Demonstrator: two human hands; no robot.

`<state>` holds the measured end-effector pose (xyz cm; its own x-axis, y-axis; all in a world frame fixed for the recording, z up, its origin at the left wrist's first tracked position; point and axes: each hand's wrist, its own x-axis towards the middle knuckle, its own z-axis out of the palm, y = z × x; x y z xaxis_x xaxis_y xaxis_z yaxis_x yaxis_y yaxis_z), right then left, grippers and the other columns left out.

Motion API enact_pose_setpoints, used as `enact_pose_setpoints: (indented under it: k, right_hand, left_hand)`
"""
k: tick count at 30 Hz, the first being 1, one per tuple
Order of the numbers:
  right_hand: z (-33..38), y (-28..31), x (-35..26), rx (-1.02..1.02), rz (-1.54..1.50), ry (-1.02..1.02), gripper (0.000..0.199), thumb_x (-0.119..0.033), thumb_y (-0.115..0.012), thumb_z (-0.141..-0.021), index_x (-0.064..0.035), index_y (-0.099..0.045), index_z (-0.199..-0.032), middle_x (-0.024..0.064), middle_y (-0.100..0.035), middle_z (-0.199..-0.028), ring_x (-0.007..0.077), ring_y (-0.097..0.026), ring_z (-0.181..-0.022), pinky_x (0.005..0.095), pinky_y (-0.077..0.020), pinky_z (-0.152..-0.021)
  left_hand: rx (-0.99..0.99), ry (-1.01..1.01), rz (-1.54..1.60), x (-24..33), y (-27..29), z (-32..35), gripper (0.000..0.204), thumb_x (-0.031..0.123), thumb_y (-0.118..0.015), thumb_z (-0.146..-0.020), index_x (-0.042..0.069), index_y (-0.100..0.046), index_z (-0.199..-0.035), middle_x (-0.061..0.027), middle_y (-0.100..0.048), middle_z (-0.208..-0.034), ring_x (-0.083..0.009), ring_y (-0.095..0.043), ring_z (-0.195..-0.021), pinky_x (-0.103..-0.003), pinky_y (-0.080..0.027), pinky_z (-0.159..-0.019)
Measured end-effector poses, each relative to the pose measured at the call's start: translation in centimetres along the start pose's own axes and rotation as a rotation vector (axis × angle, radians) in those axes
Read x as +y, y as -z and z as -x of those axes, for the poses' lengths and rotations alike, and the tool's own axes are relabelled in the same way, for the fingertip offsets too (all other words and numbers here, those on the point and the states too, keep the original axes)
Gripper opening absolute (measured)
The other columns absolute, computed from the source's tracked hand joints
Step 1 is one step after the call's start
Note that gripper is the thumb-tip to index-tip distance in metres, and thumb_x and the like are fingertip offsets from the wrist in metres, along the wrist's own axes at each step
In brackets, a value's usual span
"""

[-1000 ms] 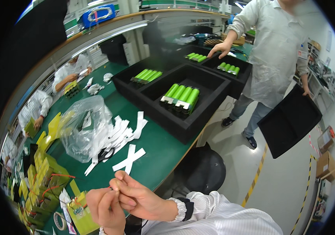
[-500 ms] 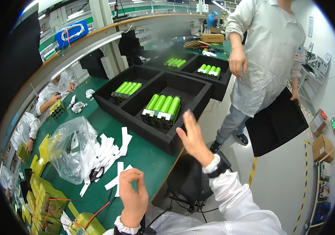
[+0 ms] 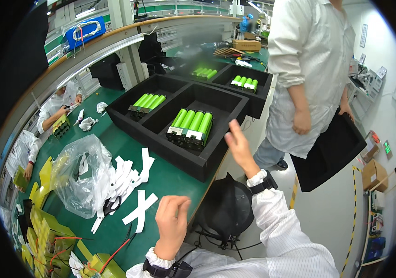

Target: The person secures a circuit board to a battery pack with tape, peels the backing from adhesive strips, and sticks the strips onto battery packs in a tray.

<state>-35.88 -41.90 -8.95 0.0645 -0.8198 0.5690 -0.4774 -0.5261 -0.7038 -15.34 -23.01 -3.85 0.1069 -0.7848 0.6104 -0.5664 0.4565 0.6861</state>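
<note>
My right hand [image 3: 241, 146] is open beside the right wall of a black foam tray [image 3: 172, 155], its fingers stretched upward and nothing in it. In the tray's near compartment sits a pack of green cylindrical battery cells [image 3: 191, 126] with black holders and a white front strip. A second green cell pack [image 3: 147, 104] lies in the compartment to its left. My left hand [image 3: 172, 224] hovers over the near table edge, fingers curled in toward the thumb, with nothing visible in them. White strips [image 3: 141, 211] lie crossed on the green table just left of it.
Left on the table are a clear plastic bag [image 3: 81, 178], scissors [image 3: 111, 206] and yellow-wrapped packs [image 3: 52, 231] with red wires. Another black tray [image 3: 262, 95] stands behind. A black stool [image 3: 225, 208] is below the table edge. At right a co-worker [image 3: 311, 88] holds a black tray [image 3: 330, 153].
Both my hands have moved a little to the right, and the left fingers have curled in more. The co-worker's nearer arm has lowered and their body has turned. The cell packs remain in place.
</note>
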Motion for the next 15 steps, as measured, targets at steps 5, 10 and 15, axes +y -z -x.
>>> enact_pose_setpoints:
  k: [5, 10, 15]
  right_hand:
    - [-0.1, 2.2, -0.8, -0.133, -0.511, -0.133, 0.054, -0.037, -0.042, -0.088, 0.0005, -0.034, -0.126, 0.0140, -0.034, -0.132, 0.0240, -0.033, -0.122, 0.0304, -0.0278, -0.098]
    - [2.8, 4.1, -4.2, -0.049, -1.786, -0.486, 0.014, -0.017, -0.044, -0.088, -0.0033, -0.047, -0.090, 0.0056, -0.050, -0.086, 0.0195, -0.047, -0.086, 0.0282, -0.0407, -0.076]
    - [5.8, 4.6, -11.0, -0.086, -1.930, -0.543, 0.010, -0.011, -0.042, -0.088, -0.0053, -0.043, -0.095, 0.0019, -0.040, -0.074, 0.0151, -0.039, -0.073, 0.0273, -0.0369, -0.068]
  left_hand:
    - [-0.100, -0.014, 0.002, 0.0, 0.2, 0.3, 0.009, -0.001, -0.058, -0.073, -0.001, -0.049, -0.069, -0.0094, -0.051, -0.070, -0.0236, -0.049, -0.066, -0.031, -0.040, -0.057]
    - [0.031, 0.026, 0.077, 0.9, -0.1, -0.3, 0.008, -0.003, -0.057, -0.072, -0.001, -0.049, -0.073, -0.0114, -0.051, -0.076, -0.0256, -0.050, -0.068, -0.031, -0.041, -0.059]
    - [0.032, -0.089, 0.095, 2.8, -0.4, -0.5, 0.015, -0.006, -0.058, -0.069, 0.001, -0.054, -0.081, -0.0114, -0.052, -0.080, -0.0266, -0.052, -0.072, -0.031, -0.043, -0.063]
